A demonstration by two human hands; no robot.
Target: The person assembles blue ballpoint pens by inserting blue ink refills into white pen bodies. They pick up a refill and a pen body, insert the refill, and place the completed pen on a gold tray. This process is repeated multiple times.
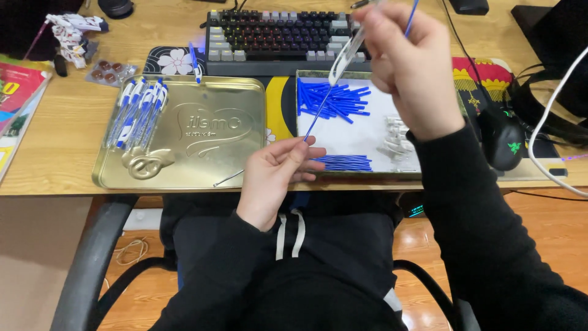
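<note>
Bright, even indoor light falls from above, so the wooden desk (67, 122) reads clearly and shadows stay soft and short. The gold metal tin lid (202, 132) throws back a dull sheen rather than hard glare. The keyboard (275, 34) glows with its own coloured backlight. The raised right hand (410, 67) is slightly blurred, close to the lens. The dark clothing at the bottom loses detail, and the desk edge bows slightly from wide-angle distortion
</note>
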